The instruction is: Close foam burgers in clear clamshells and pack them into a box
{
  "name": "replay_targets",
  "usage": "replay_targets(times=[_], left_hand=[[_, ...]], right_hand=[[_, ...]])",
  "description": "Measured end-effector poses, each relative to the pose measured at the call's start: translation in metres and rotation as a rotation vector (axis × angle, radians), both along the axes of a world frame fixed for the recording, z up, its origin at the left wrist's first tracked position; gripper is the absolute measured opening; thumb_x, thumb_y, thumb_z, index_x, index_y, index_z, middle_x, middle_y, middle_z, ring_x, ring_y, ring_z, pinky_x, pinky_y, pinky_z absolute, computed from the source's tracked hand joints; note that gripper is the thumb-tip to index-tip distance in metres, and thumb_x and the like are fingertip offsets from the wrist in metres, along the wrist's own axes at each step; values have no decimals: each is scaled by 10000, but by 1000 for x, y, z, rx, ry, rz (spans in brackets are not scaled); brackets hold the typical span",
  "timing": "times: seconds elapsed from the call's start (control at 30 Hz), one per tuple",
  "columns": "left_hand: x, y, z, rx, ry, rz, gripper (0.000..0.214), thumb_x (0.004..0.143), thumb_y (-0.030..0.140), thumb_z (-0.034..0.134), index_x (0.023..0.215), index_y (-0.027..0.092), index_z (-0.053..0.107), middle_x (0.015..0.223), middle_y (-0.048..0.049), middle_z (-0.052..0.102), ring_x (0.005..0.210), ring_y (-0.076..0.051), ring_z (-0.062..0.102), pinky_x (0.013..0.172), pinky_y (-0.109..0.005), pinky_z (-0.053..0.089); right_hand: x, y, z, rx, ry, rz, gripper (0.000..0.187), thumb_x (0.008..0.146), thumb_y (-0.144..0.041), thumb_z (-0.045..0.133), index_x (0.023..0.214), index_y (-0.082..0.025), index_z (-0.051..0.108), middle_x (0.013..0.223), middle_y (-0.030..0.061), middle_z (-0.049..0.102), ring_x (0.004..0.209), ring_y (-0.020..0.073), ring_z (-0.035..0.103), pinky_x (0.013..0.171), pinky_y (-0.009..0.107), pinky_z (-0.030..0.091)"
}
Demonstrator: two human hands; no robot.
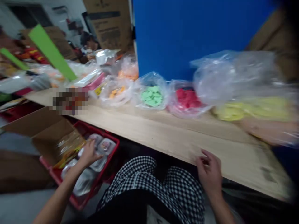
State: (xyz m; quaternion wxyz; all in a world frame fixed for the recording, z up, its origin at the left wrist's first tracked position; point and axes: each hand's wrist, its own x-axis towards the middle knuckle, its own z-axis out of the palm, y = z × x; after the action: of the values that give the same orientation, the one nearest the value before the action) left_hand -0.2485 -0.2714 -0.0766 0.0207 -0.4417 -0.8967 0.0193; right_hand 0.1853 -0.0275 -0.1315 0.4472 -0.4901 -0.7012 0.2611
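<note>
My left hand (pixel 89 155) is over a red plastic crate (pixel 116 148) at the lower left, fingers apart, just above or touching clear-wrapped packages (pixel 81 182). Whether it touches them is hard to make out. At the front edge of the wooden table (pixel 149 132), my right hand (pixel 209 169) has loosely bent fingers, with a gap between thumb and forefinger. Nothing shows in it. Beyond it on the table stand open plastic bags holding orange pieces (pixel 117 92), green pieces (pixel 151 95), red pieces (pixel 188 98) and yellow pieces (pixel 252 109).
An open cardboard box (pixel 50 137) sits in the crate's left side. Behind the bags rises a blue panel (pixel 187 37). A green strip (pixel 52 53) slants upward at the left. Farther back are a person (pixel 88 43) and large cartons (pixel 109 25).
</note>
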Motion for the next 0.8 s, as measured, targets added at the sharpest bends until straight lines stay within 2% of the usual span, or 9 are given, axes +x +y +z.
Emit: replay_targets(times=[0.1,0.23,0.33,0.43,0.63,0.8], left_hand=[[14,-16,-19,-91,-84,49,899,560,506,603,1239,9,286,1155,-226,454,1079,-312,435,901,-377,342],[29,-20,-29,-102,-110,120,909,593,514,580,1302,83,210,1164,-196,436,1060,-321,436,861,-419,350],[34,-19,-29,-117,-109,190,902,608,542,545,1325,133,179,1186,-182,418,1059,-338,426,827,-460,353],[37,-18,-27,-123,-100,233,858,627,525,526,1321,136,204,1223,-180,392,1072,-339,412,841,-464,337],[42,-19,-21,-129,-63,193,874,629,456,519,1344,106,158,1214,-200,391,1038,-356,428,816,-471,340],[38,-20,-22,-128,-72,216,927,580,380,569,1357,132,130,1174,-188,418,1015,-348,446,797,-479,347]], right_hand=[[-13,-9,3,16,-31,77,380,792,-302,487,1151,-179,462,1088,111,445,808,168,496,649,323,484],[-27,-18,8,57,-69,171,360,799,-282,472,1143,-177,465,1101,118,440,812,166,502,682,339,490],[-33,-21,8,97,-87,177,345,806,-272,461,1134,-167,469,1081,120,456,841,177,499,727,357,480],[-36,-24,7,135,-95,185,337,810,-270,450,1129,-166,470,1068,118,470,879,192,498,771,381,464],[-39,-30,6,157,-124,247,326,823,-286,424,1128,-177,458,1053,115,484,911,216,506,803,422,453],[-37,-24,-6,152,-148,334,313,840,-271,402,1144,-204,432,1102,108,467,936,218,509,811,434,464]])
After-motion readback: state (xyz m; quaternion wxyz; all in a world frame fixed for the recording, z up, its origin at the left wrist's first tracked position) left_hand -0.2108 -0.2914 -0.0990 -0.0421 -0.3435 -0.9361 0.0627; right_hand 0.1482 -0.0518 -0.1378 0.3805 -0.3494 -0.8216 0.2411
